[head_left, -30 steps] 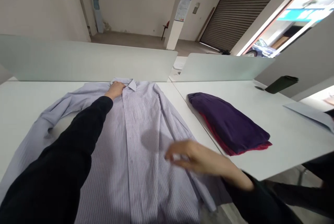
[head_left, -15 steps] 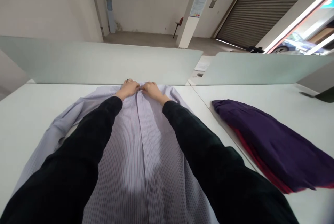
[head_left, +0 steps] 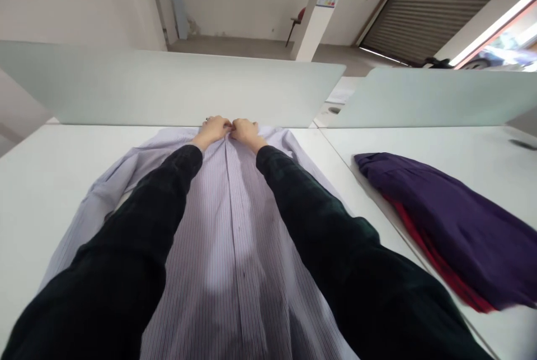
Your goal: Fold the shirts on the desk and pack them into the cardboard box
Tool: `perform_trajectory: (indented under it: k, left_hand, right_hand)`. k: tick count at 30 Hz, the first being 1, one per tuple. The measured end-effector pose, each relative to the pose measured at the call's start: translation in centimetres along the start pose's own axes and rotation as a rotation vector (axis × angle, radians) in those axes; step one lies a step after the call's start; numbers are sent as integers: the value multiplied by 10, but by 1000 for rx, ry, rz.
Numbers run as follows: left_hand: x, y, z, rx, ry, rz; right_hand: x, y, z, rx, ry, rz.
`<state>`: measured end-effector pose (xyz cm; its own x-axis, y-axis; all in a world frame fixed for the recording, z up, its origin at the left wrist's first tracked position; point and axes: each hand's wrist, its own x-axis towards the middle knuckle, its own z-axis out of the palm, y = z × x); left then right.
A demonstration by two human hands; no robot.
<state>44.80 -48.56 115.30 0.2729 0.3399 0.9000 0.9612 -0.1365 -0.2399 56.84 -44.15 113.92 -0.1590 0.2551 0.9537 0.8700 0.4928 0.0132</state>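
A pale lilac striped shirt [head_left: 218,237] lies front side up on the white table, its button placket running down the middle and a sleeve spread to the left. At the collar end, by the table's far edge, my left hand [head_left: 216,127] pinches the cloth beside the placket. Close against it, my right hand [head_left: 245,130] grips the other side of the same spot, fingers bent. The fingertips nearly meet, and they hide the collar and any button between them. Dark sleeves cover both my forearms.
Folded purple and red clothing [head_left: 453,214] lies to the right on the white table [head_left: 331,158]. Frosted divider panels [head_left: 180,88] stand along the far edge. Beyond them are a pillar [head_left: 312,29], a water dispenser [head_left: 179,7] and a roller shutter [head_left: 440,4].
The view has tilted down and shifted slightly left. My hands stay at the collar and have drawn closer together, fingertips almost touching. The shirt's upper front is pulled into small creases.
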Motion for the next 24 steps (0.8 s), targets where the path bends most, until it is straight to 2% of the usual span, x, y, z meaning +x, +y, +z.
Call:
perform_trajectory:
  k: [4,6,8,11,13,15,18,21,24]
  left_hand:
    - [-31,13,6,38,113,19]
    - [-48,17,12,77,71,80]
    - [-60,19,17,95,-21,135]
    - [-71,18,24,77,-64,127]
    - [-76,17,25,62,-59,130]
    - [-82,17,23,52,-62,151]
    - [-100,20,16,45,-65,188]
    - [-134,24,5,40,-54,275]
    - [-190,29,-10,-5,-53,478]
  right_hand:
    - [-7,0,6,17,73,-21]
    - [-13,1,2,51,56,-40]
    - [-25,0,-9,83,53,-55]
    - [-63,-7,-37,149,71,-124]
    - [-108,-14,-61,228,14,-268]
    - [-167,-19,-84,309,-129,-427]
    - [-268,-17,-109,389,-328,-503]
    - [-359,-3,-119,514,-350,-451]
    - [-428,12,-114,651,-270,-312]
